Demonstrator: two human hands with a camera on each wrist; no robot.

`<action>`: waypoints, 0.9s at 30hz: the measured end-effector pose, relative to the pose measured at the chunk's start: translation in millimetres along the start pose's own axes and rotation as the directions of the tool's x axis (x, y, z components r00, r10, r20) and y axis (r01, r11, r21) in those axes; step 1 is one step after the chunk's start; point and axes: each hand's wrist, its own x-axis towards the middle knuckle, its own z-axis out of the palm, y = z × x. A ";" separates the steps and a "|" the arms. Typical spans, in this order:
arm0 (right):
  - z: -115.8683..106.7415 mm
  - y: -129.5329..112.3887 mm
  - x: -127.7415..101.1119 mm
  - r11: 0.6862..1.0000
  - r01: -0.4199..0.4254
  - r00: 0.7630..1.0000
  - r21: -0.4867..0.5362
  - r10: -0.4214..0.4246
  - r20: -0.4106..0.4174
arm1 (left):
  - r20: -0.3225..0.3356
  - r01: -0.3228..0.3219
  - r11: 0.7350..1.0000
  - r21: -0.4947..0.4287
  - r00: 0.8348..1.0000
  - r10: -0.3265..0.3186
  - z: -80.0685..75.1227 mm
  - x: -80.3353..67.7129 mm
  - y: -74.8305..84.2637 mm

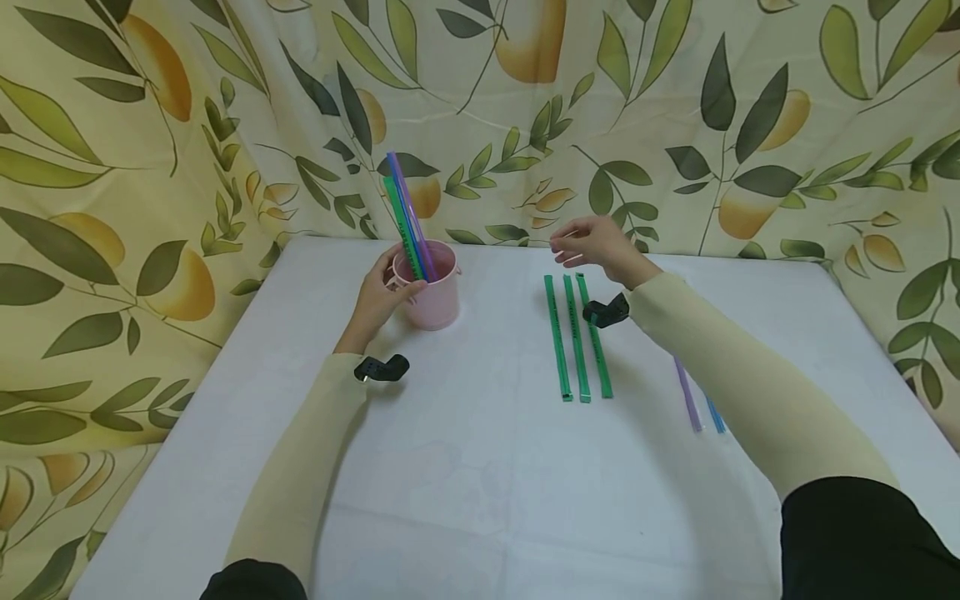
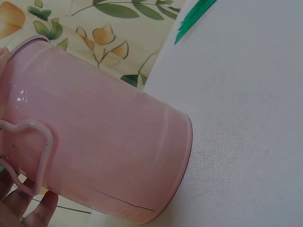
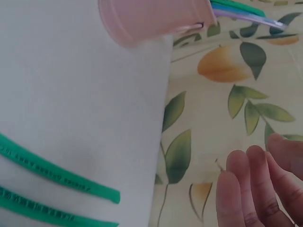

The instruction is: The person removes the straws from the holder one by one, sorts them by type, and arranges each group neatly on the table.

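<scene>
A small pink metal bucket point(image 1: 438, 307) with side handles stands at the far left of the white table. My left hand point(image 1: 380, 298) holds it at the rim, thumb in front and fingers round the side. Slim green, blue and purple sticks point(image 1: 422, 237) lean inside it and jut above the rim. My right hand point(image 1: 597, 248) hovers past the far ends of three slim green strips point(image 1: 557, 337), fingers loosely bent and nothing visible in them. Dark printing runs along the green strips point(image 3: 57, 172) in the right wrist view.
A purple stick point(image 1: 687, 396) and a blue stick point(image 1: 716, 414) lie at the right, partly hidden by the right sleeve point(image 1: 750, 383). Floral cloth point(image 1: 480, 125) hangs behind the table's far edge. Each wrist carries a black camera mount point(image 1: 382, 368).
</scene>
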 end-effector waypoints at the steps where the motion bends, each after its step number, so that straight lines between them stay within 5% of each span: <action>1: 1.8 -2.7 0.6 1.000 0.012 1.000 0.003 -0.012 -0.004 | 0.000 0.001 1.000 0.001 1.000 -0.001 -0.2 0.0 -0.1; 27: 53.6 -58.3 22.2 0.989 0.143 0.989 0.037 -0.144 0.027 | 0.013 0.013 1.000 -0.021 1.000 -0.012 -1.0 1.4 1.4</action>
